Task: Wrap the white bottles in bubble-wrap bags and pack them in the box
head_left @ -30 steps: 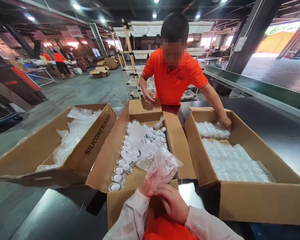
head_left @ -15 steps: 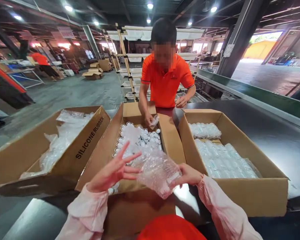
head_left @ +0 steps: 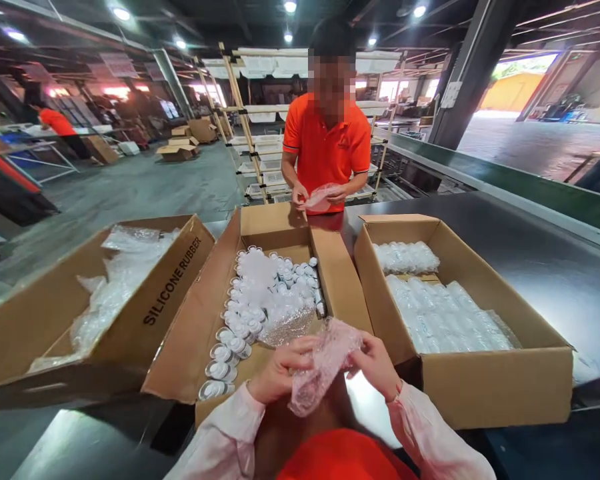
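A clear bubble wrap bag is stretched between my hands, over the near end of the middle cardboard box. My left hand grips its left side, fingers curled over the plastic. On the right edge, my right hand pinches the bag with thumb and fingers. Whether anything lies inside the bag cannot be made out. Several white round-capped pieces lie in rows in the middle box, with another sheet of bubble wrap on top of them.
To the right, a cardboard box holds several bubble-wrapped bundles. The left box, marked SILICONE RUBBER, contains loose bubble wrap. Across the dark table, a co-worker in an orange shirt holds a clear bag.
My left hand has closed from spread fingers onto the bubble wrap bag, which is now nearer to me. The co-worker's hands have risen out of the middle box, holding a clear bag.
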### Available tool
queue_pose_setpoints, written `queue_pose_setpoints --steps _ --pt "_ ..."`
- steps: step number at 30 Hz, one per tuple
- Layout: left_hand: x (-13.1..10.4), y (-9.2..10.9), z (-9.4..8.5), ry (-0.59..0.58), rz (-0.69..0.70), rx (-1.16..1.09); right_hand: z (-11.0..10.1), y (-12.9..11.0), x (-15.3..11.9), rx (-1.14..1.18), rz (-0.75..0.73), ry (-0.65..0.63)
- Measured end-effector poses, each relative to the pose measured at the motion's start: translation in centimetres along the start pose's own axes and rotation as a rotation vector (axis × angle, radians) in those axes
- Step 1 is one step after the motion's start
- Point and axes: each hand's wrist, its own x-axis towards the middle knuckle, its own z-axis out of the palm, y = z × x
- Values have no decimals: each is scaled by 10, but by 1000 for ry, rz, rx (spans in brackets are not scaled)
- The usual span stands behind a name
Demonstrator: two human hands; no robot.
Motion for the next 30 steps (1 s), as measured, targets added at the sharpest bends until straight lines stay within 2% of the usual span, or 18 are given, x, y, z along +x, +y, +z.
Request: queue_pose_setpoints --steps 1,2,3,5,7,9,10,12,15,17,21,23,24,26,28,29,30 --pt "0 0 -2 -32 57 9 0 2 1 31 75 -35" --pt "0 0 -3 -43 89 11 -1 2 1 31 82 -96" --pt "-1 -1 -3 -28 90 7 -2 2 1 -3 21 -165" --pt "-4 -5 -2 41 16 -8 -6 1 1 -127 -222 -255" --pt "-6 -8 -2 81 -88 -27 -9 1 -1 -243 -441 -263" --pt "-8 -8 -3 89 -137 -74 -8 5 -3 -287 -513 -198" --pt "-9 -7 -3 74 -138 -100 -7 8 -3 -289 -491 -135" --pt "-9 -2 -4 23 -109 -91 -5 14 -4 -321 -336 -26" --pt "-10 4 3 -33 -97 33 -3 15 -7 -481 -102 -8" --pt "-9 4 13 17 -200 -2 -1 7 -13 -614 -125 -83" --pt "-6 6 34 106 -528 -292 0 -18 -27 -983 -310 -205" --pt "-3 10 37 120 -604 -415 -15 -27 -29 -1038 -307 -157" --pt "-2 12 35 138 -617 -456 -29 -28 -28 -1015 -278 -73" --pt "0 15 27 215 -621 -478 -68 -24 -23 -970 -162 192" --pt "-1 14 15 328 -619 -431 -115 -13 -15 -1040 47 489" --pt "-3 11 8 380 -624 -393 -138 -6 -10 -1109 222 561" --pt "-7 7 2 418 -629 -351 -157 2 -6 -1184 381 569"
